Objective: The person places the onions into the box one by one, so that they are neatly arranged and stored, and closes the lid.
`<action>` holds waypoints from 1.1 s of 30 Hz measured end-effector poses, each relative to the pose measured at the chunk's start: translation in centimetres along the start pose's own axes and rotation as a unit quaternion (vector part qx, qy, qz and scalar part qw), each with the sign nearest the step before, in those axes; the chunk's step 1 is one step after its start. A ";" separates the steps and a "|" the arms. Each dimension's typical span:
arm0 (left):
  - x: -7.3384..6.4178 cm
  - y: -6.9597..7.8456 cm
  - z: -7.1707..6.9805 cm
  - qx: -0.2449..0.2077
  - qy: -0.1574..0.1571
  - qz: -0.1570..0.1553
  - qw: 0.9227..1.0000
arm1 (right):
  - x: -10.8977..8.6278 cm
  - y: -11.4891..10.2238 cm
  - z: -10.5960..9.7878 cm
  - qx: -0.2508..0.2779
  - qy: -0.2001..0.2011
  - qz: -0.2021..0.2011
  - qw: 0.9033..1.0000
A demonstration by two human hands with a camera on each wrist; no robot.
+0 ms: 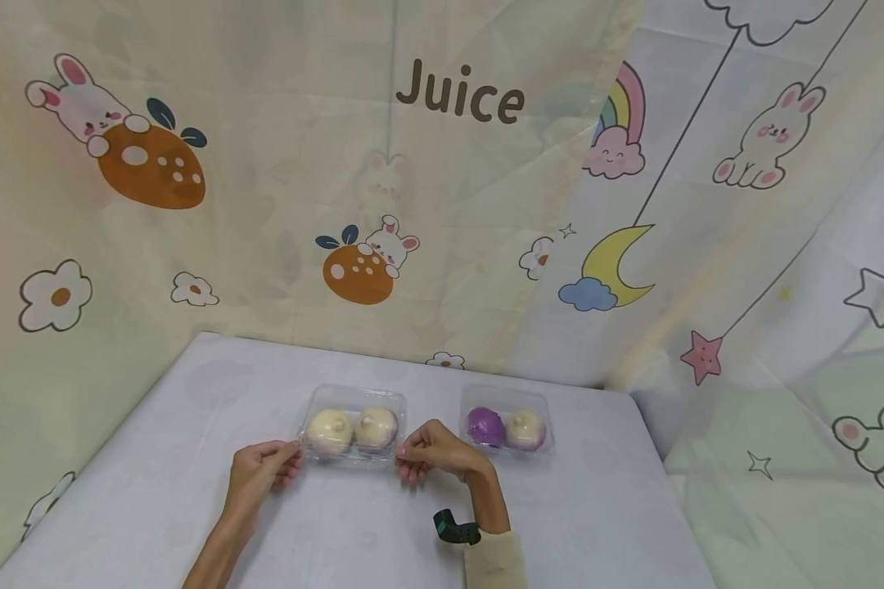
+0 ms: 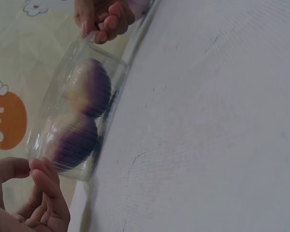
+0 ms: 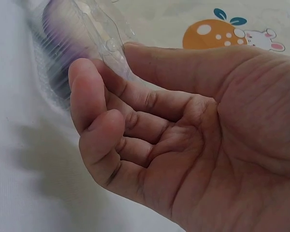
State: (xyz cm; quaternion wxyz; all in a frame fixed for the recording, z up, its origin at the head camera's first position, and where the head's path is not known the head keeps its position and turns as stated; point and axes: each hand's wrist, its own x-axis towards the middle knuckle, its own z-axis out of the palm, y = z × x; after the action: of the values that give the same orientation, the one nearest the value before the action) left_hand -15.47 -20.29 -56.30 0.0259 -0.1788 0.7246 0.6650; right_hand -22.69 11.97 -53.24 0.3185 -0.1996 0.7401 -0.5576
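A clear plastic clamshell box sits on the table with two round buns inside. One bun looks cream from above; the other bun is cream with a purple side. My left hand pinches the box's front left corner between thumb and forefinger. At the opposite front corner, my right hand pinches the rim, its other fingers curled loosely below, as the right wrist view shows. In the left wrist view both buns show purple lower sides through the plastic wall.
To the right stands a second clear box with a purple bun and a cream bun, close behind my right wrist. A white cloth covers the table. Printed curtains hang behind it.
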 end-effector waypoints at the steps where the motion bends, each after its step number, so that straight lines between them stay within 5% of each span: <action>1: 0.0 0.0 0.1 0.000 0.000 0.000 1.000 | 0.0 0.1 0.0 0.000 0.001 0.000 1.000; 10: 0.3 -0.1 0.4 -0.002 -0.017 0.004 1.000 | -0.1 0.2 0.0 0.002 0.007 -0.006 1.000; 33: 0.7 -0.5 0.9 -0.013 -0.001 0.038 0.999 | -0.3 0.4 -0.1 0.000 0.024 -0.010 1.000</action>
State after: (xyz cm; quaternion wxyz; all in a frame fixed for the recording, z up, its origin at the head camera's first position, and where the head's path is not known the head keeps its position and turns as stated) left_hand -16.10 -19.63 -57.09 -0.0010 -0.1502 0.7220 0.6754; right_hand -22.54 12.41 -53.56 0.2953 -0.1934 0.7455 -0.5653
